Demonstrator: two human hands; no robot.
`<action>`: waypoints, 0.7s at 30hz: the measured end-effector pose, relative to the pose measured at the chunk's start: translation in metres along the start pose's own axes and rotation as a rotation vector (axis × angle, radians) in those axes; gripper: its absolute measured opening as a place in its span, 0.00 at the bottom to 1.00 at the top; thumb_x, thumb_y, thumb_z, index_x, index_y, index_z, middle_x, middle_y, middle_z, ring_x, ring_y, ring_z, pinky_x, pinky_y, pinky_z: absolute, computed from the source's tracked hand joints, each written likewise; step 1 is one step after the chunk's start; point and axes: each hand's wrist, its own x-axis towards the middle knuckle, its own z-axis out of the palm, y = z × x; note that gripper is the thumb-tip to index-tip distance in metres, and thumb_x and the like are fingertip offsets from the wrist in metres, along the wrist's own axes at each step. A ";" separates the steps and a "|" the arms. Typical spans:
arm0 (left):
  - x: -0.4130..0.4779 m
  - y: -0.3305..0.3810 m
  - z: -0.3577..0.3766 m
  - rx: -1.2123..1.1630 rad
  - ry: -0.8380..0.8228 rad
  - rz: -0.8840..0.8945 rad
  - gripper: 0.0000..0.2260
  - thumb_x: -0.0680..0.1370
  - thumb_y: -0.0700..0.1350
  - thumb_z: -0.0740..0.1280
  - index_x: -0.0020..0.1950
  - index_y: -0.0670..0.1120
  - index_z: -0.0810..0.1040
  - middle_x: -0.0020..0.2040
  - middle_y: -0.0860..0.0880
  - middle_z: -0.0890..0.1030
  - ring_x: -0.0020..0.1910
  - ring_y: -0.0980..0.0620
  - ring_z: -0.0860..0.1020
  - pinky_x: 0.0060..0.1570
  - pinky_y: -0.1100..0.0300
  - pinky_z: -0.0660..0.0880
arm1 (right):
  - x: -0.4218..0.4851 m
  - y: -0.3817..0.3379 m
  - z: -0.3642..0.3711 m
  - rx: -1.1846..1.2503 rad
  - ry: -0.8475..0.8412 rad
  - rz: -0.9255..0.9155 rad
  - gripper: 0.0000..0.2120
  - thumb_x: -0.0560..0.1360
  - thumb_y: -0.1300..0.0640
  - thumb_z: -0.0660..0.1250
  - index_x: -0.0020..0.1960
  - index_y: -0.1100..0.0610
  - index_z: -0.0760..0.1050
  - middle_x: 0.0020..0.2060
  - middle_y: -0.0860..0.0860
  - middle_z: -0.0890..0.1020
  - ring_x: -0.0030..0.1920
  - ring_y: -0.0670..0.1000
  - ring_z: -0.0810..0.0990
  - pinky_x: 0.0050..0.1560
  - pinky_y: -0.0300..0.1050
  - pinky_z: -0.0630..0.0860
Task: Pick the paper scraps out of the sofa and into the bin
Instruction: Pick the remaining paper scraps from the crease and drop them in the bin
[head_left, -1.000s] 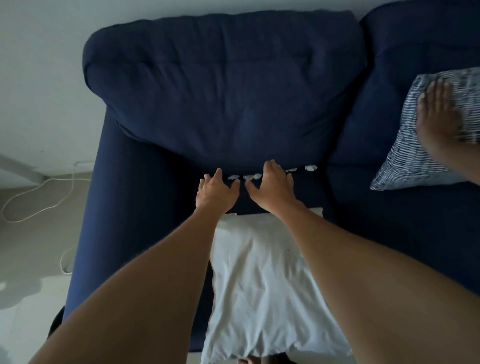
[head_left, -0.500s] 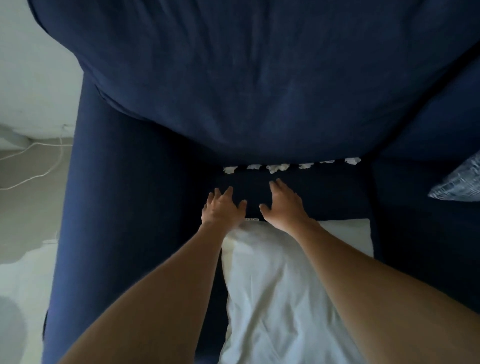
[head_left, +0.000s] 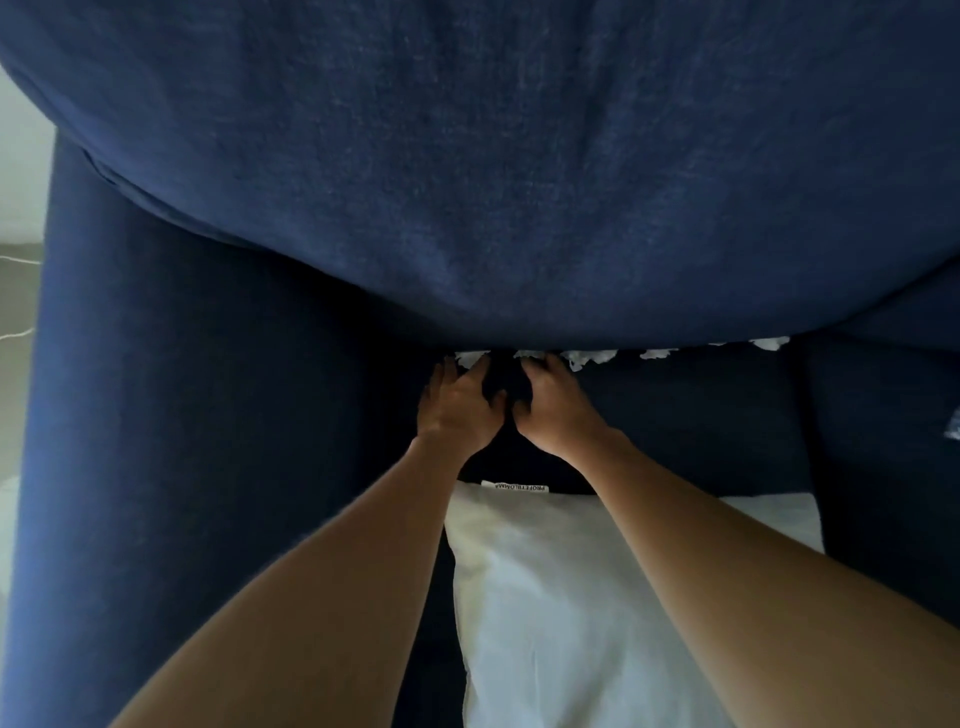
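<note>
1. A person's left hand (head_left: 457, 408) and right hand (head_left: 553, 415) lay side by side, thumbs nearly touching, on the seat (head_left: 685, 426) of a navy sofa (head_left: 208, 415).
2. White crumpled scraps (head_left: 592, 357) sat in a row in the crack under the back cushion (head_left: 467, 182), from 12 o'clock of the hands out toward 2 o'clock.
3. The left fingers were stretched out, tips at the leftmost scrap. The right fingers were bent over the next one, and any grip could not be made out.
4. A white pillow (head_left: 571, 597) lay at 6 o'clock of the hands.
</note>
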 end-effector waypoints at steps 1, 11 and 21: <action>0.004 -0.001 0.000 0.004 0.003 0.006 0.26 0.79 0.53 0.61 0.77 0.57 0.58 0.78 0.41 0.58 0.77 0.41 0.57 0.73 0.44 0.60 | 0.005 0.000 -0.001 -0.005 -0.014 0.020 0.25 0.75 0.59 0.64 0.70 0.58 0.66 0.71 0.58 0.64 0.71 0.59 0.65 0.68 0.55 0.71; 0.025 -0.006 0.000 0.092 -0.009 0.056 0.24 0.79 0.52 0.61 0.75 0.52 0.64 0.74 0.44 0.67 0.73 0.44 0.65 0.70 0.44 0.65 | 0.031 -0.004 0.005 -0.142 -0.046 0.115 0.23 0.75 0.55 0.65 0.69 0.54 0.68 0.68 0.56 0.71 0.70 0.61 0.63 0.66 0.57 0.70; 0.002 -0.003 -0.010 0.044 0.038 0.044 0.19 0.79 0.51 0.61 0.69 0.50 0.71 0.64 0.46 0.77 0.63 0.43 0.76 0.61 0.50 0.74 | 0.009 -0.010 -0.001 -0.167 0.045 0.048 0.17 0.75 0.58 0.64 0.62 0.58 0.73 0.62 0.55 0.76 0.65 0.59 0.71 0.57 0.54 0.77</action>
